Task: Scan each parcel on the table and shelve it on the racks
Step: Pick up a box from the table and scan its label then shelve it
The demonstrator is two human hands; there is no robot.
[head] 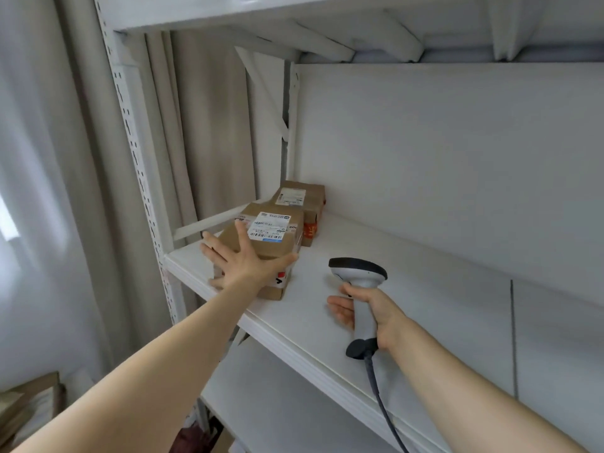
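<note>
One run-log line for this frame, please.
left hand flat on front parcel on shelf | right hand grips barcode scanner | rear parcel shelved behind

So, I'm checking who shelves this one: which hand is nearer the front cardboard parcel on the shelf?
Left. The left hand lies spread on the front cardboard parcel; the right hand is apart to its right, gripping the barcode scanner.

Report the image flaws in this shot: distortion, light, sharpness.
Head view: the wide-angle lens slants and bows the rack upright; light is soft and even, with a bright patch on the curtain at far left; the label on the near parcel is too soft to read.
</note>
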